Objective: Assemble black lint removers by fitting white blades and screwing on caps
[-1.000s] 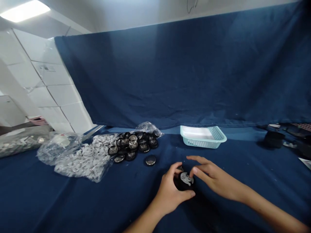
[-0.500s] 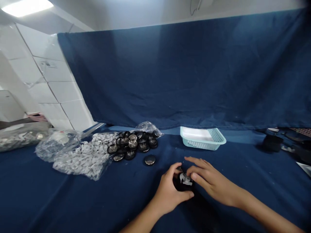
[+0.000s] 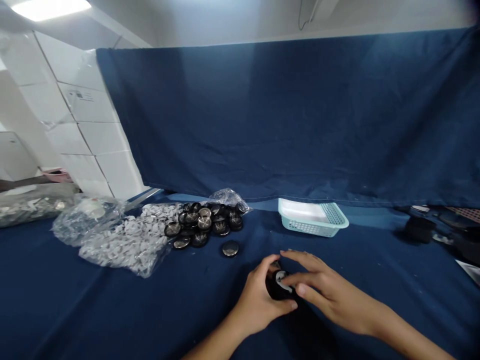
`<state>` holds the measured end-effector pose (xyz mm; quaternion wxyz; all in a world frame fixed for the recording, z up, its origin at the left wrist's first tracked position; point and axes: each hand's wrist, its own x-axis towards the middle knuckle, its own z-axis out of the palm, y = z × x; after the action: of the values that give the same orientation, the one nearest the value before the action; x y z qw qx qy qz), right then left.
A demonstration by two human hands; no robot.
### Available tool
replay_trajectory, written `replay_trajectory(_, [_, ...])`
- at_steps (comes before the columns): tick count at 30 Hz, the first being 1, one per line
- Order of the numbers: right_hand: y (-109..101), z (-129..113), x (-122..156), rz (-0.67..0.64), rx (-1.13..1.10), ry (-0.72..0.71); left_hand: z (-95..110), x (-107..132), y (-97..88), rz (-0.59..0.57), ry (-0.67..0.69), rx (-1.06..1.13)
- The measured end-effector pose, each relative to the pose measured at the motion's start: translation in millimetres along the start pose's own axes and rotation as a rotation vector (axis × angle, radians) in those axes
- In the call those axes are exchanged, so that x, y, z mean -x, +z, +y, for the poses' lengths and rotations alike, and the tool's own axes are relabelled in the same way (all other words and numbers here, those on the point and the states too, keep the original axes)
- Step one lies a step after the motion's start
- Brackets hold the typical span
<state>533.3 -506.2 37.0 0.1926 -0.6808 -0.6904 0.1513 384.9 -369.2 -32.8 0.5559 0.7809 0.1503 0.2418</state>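
My left hand [image 3: 258,295] curls its thumb and fingers around the rim of a black round cap [image 3: 275,291], low over the blue cloth. Inside that cap sits a grey plastic piece [image 3: 281,281], partly covered by fingers. My right hand [image 3: 326,290] reaches in from the right, fingers apart. One of its fingertips rests on the grey piece, with the thumb close to the cap's edge. A single black round cap [image 3: 230,248] lies apart on the cloth, and a pile of similar caps [image 3: 204,222] is farther left.
Clear plastic holds many small grey pieces [image 3: 127,245] left of the pile. A light-green basket [image 3: 313,227] with something white inside stands behind my hands. Dark items [image 3: 420,229] lie at the far right. A blue curtain [image 3: 285,115] hangs behind; white boxes [image 3: 93,105] are stacked left.
The right fingers have shifted, and one fingertip now presses on the grey piece, which has turned and lies lower in the cap. The left hand keeps its hold. The view has tilted slightly.
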Motion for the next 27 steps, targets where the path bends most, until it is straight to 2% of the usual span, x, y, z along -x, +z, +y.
replay_trajectory(6, [4.8, 4.3, -4.7, 0.076, 0.263, -0.062, -6.3, 0.2, 0.4, 0.006, -0.011, -0.005])
replay_trajectory(12, [7.4, 3.2, -5.6, 0.081, 0.361, -0.060, -5.7, -1.4, 0.7, -0.012, 0.007, 0.003])
replay_trajectory(17, [7.4, 2.1, -4.7, 0.059, 0.309, 0.018, -5.3, -0.2, 0.0, 0.000, -0.008, -0.034])
replay_trajectory(22, [-1.9, -3.3, -1.1, 0.014, 0.161, 0.075, -2.8, -1.7, -0.4, -0.002, -0.033, 0.011])
replay_trajectory(27, [-4.3, -10.5, 2.3, -0.042, 0.049, 0.057, -2.3, -2.7, -0.9, -0.023, -0.041, 0.075])
